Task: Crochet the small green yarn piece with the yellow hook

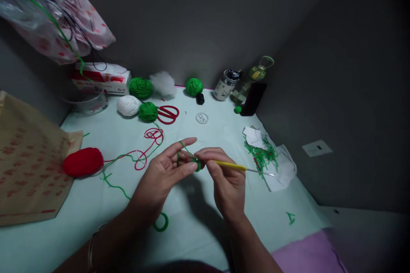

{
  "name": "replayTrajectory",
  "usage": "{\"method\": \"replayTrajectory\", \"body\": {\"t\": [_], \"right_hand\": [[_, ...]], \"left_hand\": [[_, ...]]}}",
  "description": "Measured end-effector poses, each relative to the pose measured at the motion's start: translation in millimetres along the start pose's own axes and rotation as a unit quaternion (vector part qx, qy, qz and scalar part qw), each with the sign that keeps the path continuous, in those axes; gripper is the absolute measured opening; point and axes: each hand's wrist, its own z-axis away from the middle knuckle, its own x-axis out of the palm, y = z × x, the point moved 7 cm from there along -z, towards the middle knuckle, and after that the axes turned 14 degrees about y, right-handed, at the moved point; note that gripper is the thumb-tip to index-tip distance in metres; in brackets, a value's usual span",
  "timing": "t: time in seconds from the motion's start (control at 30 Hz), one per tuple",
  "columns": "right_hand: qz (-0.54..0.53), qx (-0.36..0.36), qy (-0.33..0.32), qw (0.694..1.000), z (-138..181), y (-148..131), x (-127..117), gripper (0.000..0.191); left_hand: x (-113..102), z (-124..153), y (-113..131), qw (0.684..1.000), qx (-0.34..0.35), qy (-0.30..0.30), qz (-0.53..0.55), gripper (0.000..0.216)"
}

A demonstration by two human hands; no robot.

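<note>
My left hand point(168, 168) pinches a small green crochet piece point(197, 164) between thumb and fingers, its index finger raised with green yarn looped round the fingers. In my right hand point(226, 177) is a crochet hook point(229, 165) with a yellow grip and a metal shaft pointing right; its working end meets the green piece. Green yarn point(120, 188) trails over the table on the left, near a tangle of red yarn point(153, 134). Below my left wrist lies a green ring point(162, 222). The stitches are too small to make out.
A red yarn ball point(83, 162) rests by a paper bag point(32, 166) at left. Behind lie red-handled scissors point(168, 114), a green yarn ball point(148, 111) and a white yarn ball point(128, 106). A pen cup point(224, 87), bottle point(245, 87), phone point(254, 100) and yarn scraps point(262, 153) stand right.
</note>
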Motion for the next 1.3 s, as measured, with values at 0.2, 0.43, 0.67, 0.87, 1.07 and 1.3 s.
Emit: {"method": "replayTrajectory", "body": {"t": [0.2,0.43,0.67,0.87,1.07,1.3], "right_hand": [[-0.041,0.047,0.005,0.998,0,9,-4,0.017],[-0.081,0.047,-0.007,0.996,-1,7,0,0.016],[-0.123,0.141,0.025,0.982,-5,15,-4,0.019],[-0.04,0.056,0.009,0.998,3,13,-3,0.016],[-0.051,0.084,0.026,0.995,0,15,-4,0.014],[-0.123,0.158,0.037,0.979,-5,19,-1,0.017]], "left_hand": [[6,2,-4,0.999,-0.027,-0.021,0.01,0.054],[7,5,-5,0.995,-0.087,-0.025,0.051,0.054],[8,5,-7,0.995,-0.069,-0.048,0.049,0.046],[4,2,-6,1.0,0.012,-0.012,-0.016,0.055],[0,1,-5,1.0,0.0,0.013,-0.019,0.051],[5,3,-10,0.998,-0.046,-0.011,0.034,0.04]]}}
